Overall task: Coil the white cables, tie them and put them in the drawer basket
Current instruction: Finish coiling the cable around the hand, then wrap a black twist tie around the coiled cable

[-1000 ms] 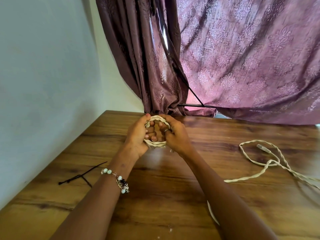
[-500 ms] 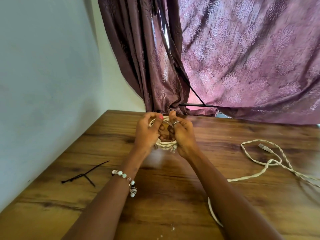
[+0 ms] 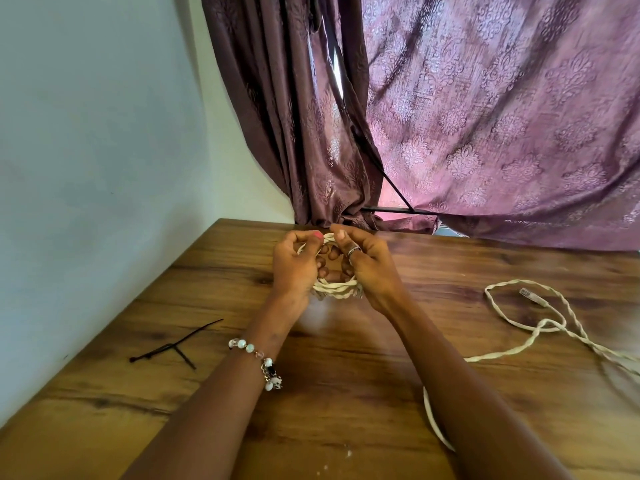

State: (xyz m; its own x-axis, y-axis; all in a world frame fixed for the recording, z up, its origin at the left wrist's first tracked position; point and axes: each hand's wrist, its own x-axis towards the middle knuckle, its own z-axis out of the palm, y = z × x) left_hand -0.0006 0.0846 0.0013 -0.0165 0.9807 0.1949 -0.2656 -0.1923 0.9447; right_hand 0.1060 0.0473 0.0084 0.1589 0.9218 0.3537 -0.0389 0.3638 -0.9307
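Both hands grip the coiled white cable [image 3: 335,289] above the wooden table [image 3: 346,393], toward twelve o'clock from the person. Left hand [image 3: 294,263] curls round the coil's nine o'clock side, its thumb with a pink nail pressing the top strands; right hand [image 3: 370,268], a ring on its thumb, curls round the three o'clock side, fingers threaded through the middle of the loop.

A second ago the coil faced the camera as an open ring, held flat between the palms. Now it is tipped and squeezed: the lower strands bunch together in a thick band at six o'clock of the hands, and the top of the loop is pinched between the two thumbs. The hands have also lifted slightly and drawn closer together. I judge that the winding of this cable is finished and the loops are being gathered tight for tying.

That tie is not yet on. Two black cable ties [image 3: 173,348] lie crossed on the table at about eight o'clock, well apart from the hands, so one hand will likely have to let go and reach for them while the other keeps the bundle from springing open.

A second loose white cable [image 3: 519,327] with its plug [image 3: 531,296] sprawls at three o'clock, uncoiled. The drawer basket is not in view. Behind the table hangs a purple curtain [image 3: 485,116].
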